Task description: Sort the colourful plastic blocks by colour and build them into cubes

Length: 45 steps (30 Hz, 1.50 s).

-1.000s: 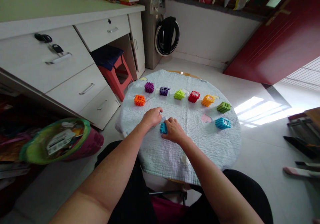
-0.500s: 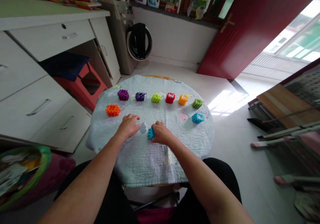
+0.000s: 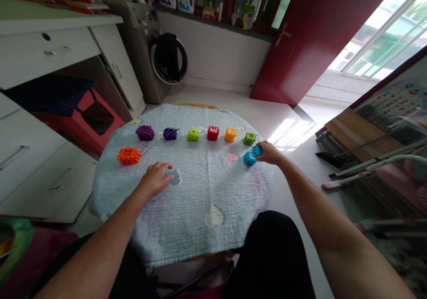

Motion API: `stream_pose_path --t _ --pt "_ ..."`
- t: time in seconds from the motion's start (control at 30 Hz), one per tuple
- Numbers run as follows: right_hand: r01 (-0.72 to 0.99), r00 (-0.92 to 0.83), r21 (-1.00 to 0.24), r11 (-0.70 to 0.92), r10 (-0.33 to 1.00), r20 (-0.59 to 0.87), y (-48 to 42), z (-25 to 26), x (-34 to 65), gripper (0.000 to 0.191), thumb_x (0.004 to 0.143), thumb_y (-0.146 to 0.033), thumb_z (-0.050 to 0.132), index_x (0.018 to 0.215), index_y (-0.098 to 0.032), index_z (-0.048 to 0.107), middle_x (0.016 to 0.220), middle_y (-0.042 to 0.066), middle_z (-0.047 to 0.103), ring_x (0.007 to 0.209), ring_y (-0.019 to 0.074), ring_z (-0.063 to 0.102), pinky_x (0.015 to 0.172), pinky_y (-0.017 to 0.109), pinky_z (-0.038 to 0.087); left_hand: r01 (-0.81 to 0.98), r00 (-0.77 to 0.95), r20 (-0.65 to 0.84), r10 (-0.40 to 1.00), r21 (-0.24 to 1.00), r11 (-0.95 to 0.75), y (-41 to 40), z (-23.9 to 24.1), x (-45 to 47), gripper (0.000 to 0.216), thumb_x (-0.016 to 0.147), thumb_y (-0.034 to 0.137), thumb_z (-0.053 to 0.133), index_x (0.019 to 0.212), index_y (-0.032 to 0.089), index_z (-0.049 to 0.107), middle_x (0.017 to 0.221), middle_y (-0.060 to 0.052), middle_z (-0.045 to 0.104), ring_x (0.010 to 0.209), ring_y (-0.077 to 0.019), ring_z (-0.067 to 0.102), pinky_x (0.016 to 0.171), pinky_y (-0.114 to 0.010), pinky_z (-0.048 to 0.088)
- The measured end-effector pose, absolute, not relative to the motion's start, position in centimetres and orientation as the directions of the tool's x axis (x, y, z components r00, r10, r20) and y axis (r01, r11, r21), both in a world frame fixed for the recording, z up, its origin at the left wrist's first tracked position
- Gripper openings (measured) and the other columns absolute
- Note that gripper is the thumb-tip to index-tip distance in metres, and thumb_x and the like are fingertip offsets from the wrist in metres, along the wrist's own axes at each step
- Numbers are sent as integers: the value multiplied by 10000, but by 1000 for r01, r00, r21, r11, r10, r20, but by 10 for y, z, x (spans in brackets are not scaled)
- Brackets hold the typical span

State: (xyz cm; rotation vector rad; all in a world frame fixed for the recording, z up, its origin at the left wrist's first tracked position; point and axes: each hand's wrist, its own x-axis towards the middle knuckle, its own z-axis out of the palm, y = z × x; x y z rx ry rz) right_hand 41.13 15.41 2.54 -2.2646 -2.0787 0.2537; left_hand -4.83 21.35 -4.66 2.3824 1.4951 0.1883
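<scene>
My right hand [image 3: 271,153] grips a small blue block piece [image 3: 257,151] at the table's right side. That piece is over or against a blue cube block [image 3: 249,158]; whether they touch I cannot tell. My left hand [image 3: 156,178] hovers low over or rests on the cloth, fingers apart, holding nothing. Along the far side runs a curved row: an orange block [image 3: 128,156], a purple block [image 3: 145,133], a dark violet block [image 3: 170,133], a lime block [image 3: 193,134], a red block [image 3: 213,133], a yellow block [image 3: 230,134] and a green block [image 3: 249,138].
A pale blue cloth [image 3: 187,219] covers the oval table. White drawers [image 3: 43,179] and a red stool [image 3: 110,114] stand to the left, a washing machine [image 3: 140,68] behind. At the right are a red door [image 3: 300,37] and a folded chair frame [image 3: 373,170].
My right hand has carried the blue piece from the table's middle to the blue cube at the right. The view has swung rightward. My left hand stays open over the cloth.
</scene>
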Motion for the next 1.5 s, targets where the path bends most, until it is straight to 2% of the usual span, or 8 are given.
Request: stream_pose_path --t 0.37,0.9,1.0,1.07,1.2,1.33,1.4,1.5 --pt "966 42 -251 -66 994 -103 164 -4 417 540 565 -261 735 1084 -194 605 1073 96 589 977 261 562 914 391 426 853 438 -92 894 356 -381 215 -48 -50 397 761 365 494 1073 143 598 1109 -121 625 1055 -257 569 962 -359 406" --pt "968 50 -240 -76 992 -112 165 -21 420 598 590 -284 708 1157 -161 564 1086 129 598 997 284 570 891 393 448 845 429 -100 898 396 -360 213 -41 -48 395 751 358 488 1065 145 598 1098 -126 634 1046 -262 584 956 -363 421" --pt "951 76 -290 -106 991 -111 164 -21 419 644 567 -276 724 1179 -175 551 1107 126 596 1039 305 557 908 425 444 846 423 -97 901 398 -355 212 -42 -48 401 748 359 487 1069 147 597 1093 -124 634 1038 -262 588 949 -362 425" --pt "914 122 -376 -151 987 -101 161 -17 418 780 525 -299 765 1250 -181 502 1179 137 564 1107 327 525 942 444 430 843 421 -89 902 405 -354 212 -42 -48 396 744 361 488 1059 150 600 1085 -123 636 1029 -262 592 943 -363 429" --pt "629 360 -722 -290 931 -60 150 0 416 1025 527 -476 779 1398 -233 295 1376 153 405 1226 324 447 906 415 480 830 429 -75 900 427 -360 213 -43 -49 393 746 365 478 1051 149 599 1081 -127 639 1027 -261 596 937 -364 436" --pt "135 691 -970 -200 721 -53 130 11 404 678 696 -553 620 1273 -300 368 1277 84 483 1110 236 547 797 351 534 820 435 -70 898 442 -363 214 -41 -50 387 751 359 476 1051 145 596 1088 -131 640 1037 -254 595 946 -363 434" --pt "-44 768 -991 -126 630 -114 116 12 393 476 717 -521 583 1105 -271 465 1096 59 571 963 202 602 735 331 543 812 437 -71 897 459 -360 213 -38 -50 365 749 349 483 1035 155 599 1085 -124 646 1036 -245 600 948 -357 437" --pt "-164 739 -984 -74 652 -172 93 13 370 312 678 -455 619 876 -237 515 800 18 594 728 165 610 612 294 524 792 439 -64 896 498 -353 210 -31 -49 315 752 333 493 1009 183 600 1080 -96 661 1034 -227 612 935 -338 450"
